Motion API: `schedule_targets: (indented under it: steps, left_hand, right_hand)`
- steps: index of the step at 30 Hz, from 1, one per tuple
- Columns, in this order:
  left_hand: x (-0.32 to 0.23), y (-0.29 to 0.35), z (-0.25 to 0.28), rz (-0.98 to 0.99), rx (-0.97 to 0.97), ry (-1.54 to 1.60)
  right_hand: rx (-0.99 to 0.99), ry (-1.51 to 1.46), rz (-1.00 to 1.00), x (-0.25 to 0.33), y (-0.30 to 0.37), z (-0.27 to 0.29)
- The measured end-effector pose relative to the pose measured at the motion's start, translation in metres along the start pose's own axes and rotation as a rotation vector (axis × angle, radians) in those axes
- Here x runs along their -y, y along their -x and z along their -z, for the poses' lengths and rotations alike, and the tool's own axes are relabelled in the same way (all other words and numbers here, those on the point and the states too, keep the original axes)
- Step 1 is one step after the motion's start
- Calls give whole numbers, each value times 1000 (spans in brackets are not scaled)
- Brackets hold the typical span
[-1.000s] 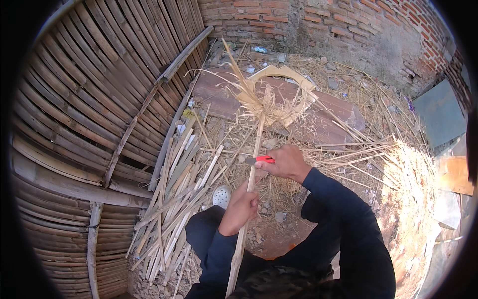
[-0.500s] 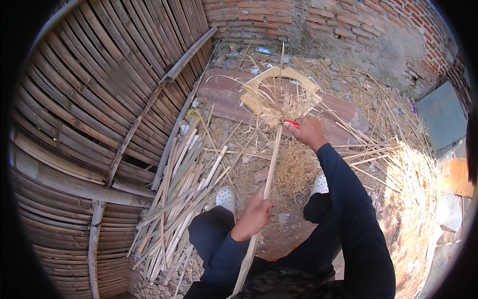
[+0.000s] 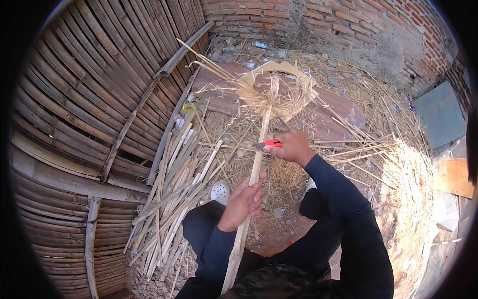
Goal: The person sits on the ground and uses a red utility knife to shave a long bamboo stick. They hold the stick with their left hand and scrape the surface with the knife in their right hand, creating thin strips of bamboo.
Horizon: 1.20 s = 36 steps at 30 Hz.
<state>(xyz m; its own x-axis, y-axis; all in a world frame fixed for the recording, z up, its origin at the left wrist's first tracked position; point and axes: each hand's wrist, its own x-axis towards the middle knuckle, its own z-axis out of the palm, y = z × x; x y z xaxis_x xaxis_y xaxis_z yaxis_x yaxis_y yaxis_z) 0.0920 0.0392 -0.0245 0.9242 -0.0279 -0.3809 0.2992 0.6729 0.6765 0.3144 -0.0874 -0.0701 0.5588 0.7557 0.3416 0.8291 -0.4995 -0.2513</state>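
A long pale bamboo strip (image 3: pixel 248 215) slants from my lap to a heap of thin shavings ahead. My left hand (image 3: pixel 243 202) is closed around its middle, low in front of me. Farther up, my right hand (image 3: pixel 293 147) grips a red-handled knife (image 3: pixel 271 143). The knife's grey blade lies against the strip's right edge and partly across it. Curled shavings (image 3: pixel 259 102) bunch around the strip's far end, in front of a pale ring-shaped piece with a broad rim (image 3: pixel 295 69).
A pile of split bamboo strips (image 3: pixel 172 192) lies left of my legs, beside a bamboo slat wall (image 3: pixel 74 99). Under the shavings is a reddish-brown slab (image 3: pixel 343 109). A brick wall (image 3: pixel 348 30) stands behind. On the right leans a grey-green panel (image 3: pixel 440 114).
My right hand has drawn the knife back toward me along the strip, away from the shavings. The strip's far end has shifted slightly left, and long slivers now point to the upper left.
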Motion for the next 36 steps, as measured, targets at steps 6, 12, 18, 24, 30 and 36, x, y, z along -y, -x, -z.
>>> schedule_targets:
  steps: [6,12,18,24,30,36]
  left_hand:
    - [9,2,0,10,-39,-115]
    - [26,-5,0,79,41,-161]
    - [25,-17,16,74,-46,-134]
    - [18,-8,35,33,156,303]
    - [16,14,-3,-16,11,-241]
    - [30,17,-16,-13,-7,-269]
  right_hand:
    - [16,-27,-197,-25,-15,-11]
    - [2,-66,-394,-60,-14,2]
    - [223,-486,-615,-45,-12,-11]
    - [291,-427,-202,41,31,7]
    - [127,-187,-133,48,46,36]
    - [109,-136,-262,0,30,34]
